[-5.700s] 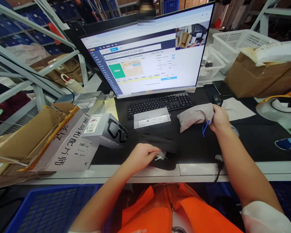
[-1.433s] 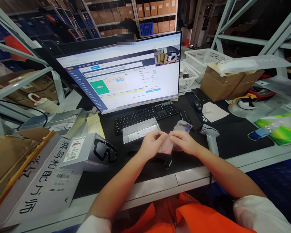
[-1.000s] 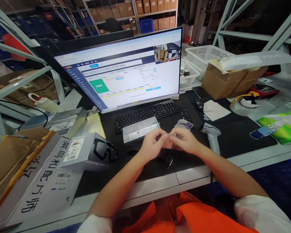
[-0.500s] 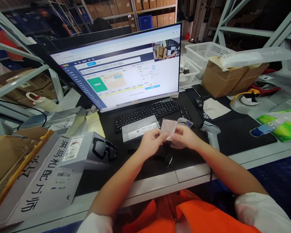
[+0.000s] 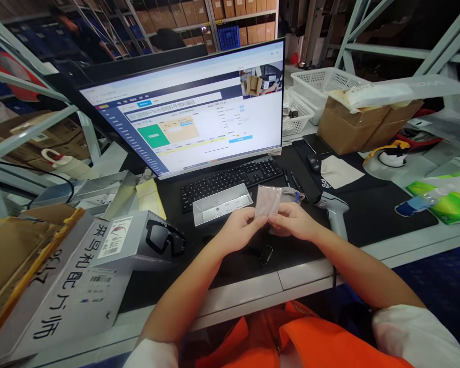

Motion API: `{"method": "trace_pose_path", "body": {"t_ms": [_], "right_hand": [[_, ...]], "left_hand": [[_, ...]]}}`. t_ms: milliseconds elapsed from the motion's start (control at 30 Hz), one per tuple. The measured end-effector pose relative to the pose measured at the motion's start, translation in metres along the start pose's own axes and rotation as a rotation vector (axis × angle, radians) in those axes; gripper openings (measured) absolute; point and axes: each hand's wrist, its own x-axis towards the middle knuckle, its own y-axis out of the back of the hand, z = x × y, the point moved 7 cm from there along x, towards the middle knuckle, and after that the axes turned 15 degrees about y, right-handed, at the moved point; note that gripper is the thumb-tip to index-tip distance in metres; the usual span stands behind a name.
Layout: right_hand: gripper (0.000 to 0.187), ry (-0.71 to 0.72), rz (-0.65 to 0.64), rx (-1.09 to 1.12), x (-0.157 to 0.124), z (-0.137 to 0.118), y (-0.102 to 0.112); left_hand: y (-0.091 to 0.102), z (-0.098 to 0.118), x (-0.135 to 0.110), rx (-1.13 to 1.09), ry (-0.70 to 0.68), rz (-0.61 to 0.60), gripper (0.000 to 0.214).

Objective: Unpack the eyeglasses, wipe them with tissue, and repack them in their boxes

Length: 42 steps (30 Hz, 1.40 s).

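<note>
My left hand (image 5: 235,230) and my right hand (image 5: 293,221) meet in front of me, both pinching the lower edge of a small clear plastic bag (image 5: 267,201) that stands upright between them. A grey cloth pouch with a blue cord (image 5: 292,194) lies just behind my right hand. An open silver tray-like box lid (image 5: 221,204) rests in front of the keyboard (image 5: 230,178). Below my hands a black case with a carabiner (image 5: 265,253) lies on the black desk mat (image 5: 371,214).
A grey box printed with sunglasses (image 5: 138,240) sits at left on a large white carton (image 5: 69,291). A barcode scanner (image 5: 334,212) lies right of my hands. The monitor (image 5: 191,112) stands behind; cardboard box (image 5: 360,128), white baskets (image 5: 322,84) and a green packet (image 5: 440,202) at right.
The small clear bag went from folded between my fingers to held upright and flat. Earlier, my right hand held the grey pouch and my left touched the black case.
</note>
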Motion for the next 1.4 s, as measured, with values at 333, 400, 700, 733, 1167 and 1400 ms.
{"method": "trace_pose_path", "body": {"t_ms": [333, 400, 700, 733, 1167, 1400], "right_hand": [[0.050, 0.025, 0.030, -0.065, 0.002, -0.003, 0.003], [0.048, 0.046, 0.027, -0.065, 0.002, -0.002, 0.002], [0.049, -0.004, -0.030, 0.023, -0.001, 0.007, -0.002], [0.050, -0.010, -0.040, 0.021, -0.001, 0.007, -0.002], [0.045, 0.006, -0.044, -0.072, 0.001, 0.004, -0.002], [0.039, 0.052, -0.061, -0.174, 0.001, 0.002, -0.002]], "left_hand": [[-0.008, -0.005, 0.001, 0.025, 0.018, 0.049, 0.036], [-0.008, -0.005, 0.001, 0.018, 0.016, 0.072, 0.040], [-0.008, -0.005, 0.002, -0.074, 0.021, 0.010, 0.044], [-0.008, -0.006, 0.002, -0.074, 0.029, 0.008, 0.044], [-0.006, -0.012, 0.004, -0.247, 0.058, 0.077, 0.041], [-0.008, -0.018, 0.007, -0.318, 0.114, 0.075, 0.029]]}}
